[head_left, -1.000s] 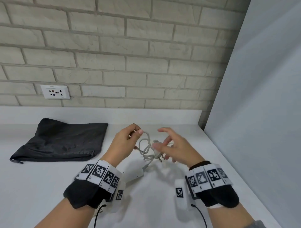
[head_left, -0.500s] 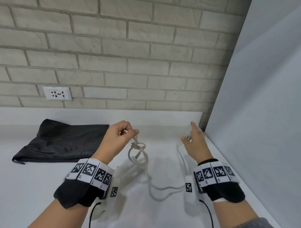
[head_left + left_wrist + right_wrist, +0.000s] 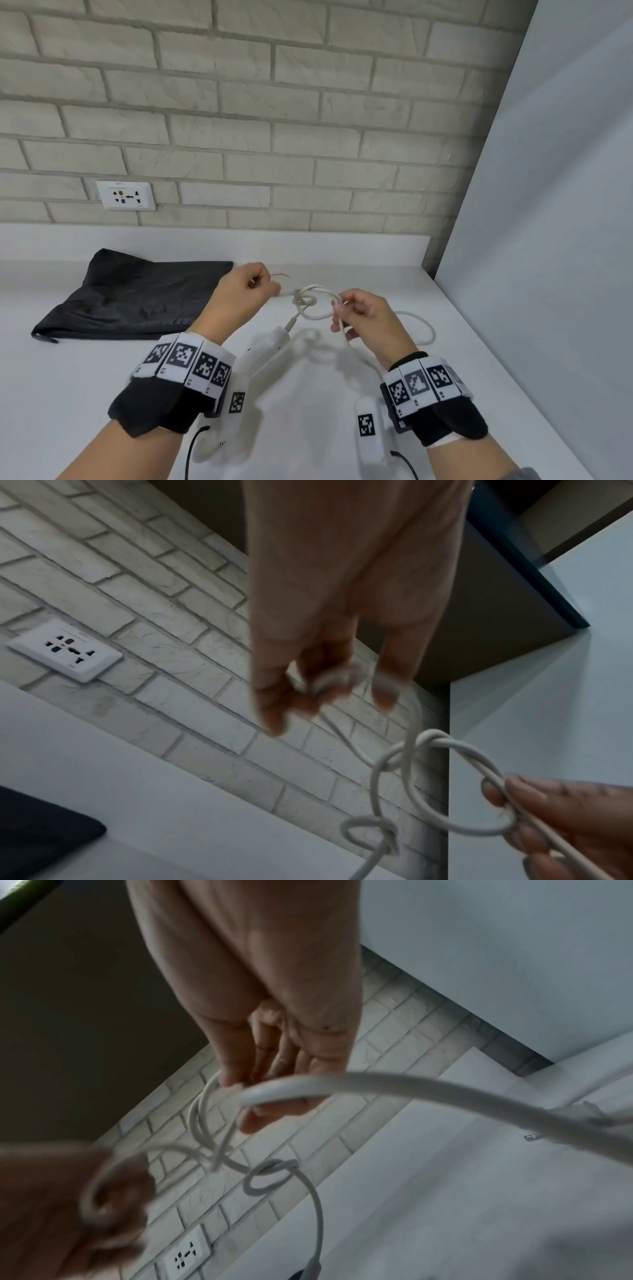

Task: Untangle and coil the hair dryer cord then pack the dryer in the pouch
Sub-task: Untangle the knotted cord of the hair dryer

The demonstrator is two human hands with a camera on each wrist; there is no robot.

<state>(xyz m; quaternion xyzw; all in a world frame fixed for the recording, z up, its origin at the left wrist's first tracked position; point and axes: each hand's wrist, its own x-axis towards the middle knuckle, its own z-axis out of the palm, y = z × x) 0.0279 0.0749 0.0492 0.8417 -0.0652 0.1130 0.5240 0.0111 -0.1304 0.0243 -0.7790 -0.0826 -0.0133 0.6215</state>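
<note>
The white hair dryer [image 3: 267, 353] lies on the counter between my wrists, its body partly hidden by my left wrist. Its white cord [image 3: 317, 301] rises from the handle into a knot with two loops, held in the air. My left hand [image 3: 245, 294] curls round a cord strand [image 3: 329, 681] left of the knot. My right hand [image 3: 356, 315] pinches the larger loop [image 3: 479, 829] on the knot's right. More cord [image 3: 423, 325] trails behind my right hand, and the plug [image 3: 578, 1118] shows only in the right wrist view. The black pouch [image 3: 137, 298] lies flat at the left.
A white wall socket [image 3: 125, 196] sits in the brick wall above the pouch. A grey panel [image 3: 548, 274] closes off the counter's right side. The white counter [image 3: 68, 394] has a raised back ledge along the wall.
My right hand came back from the far right to the knot and took hold of the larger loop. The left hand stayed on the cord. The head view tilted slightly.
</note>
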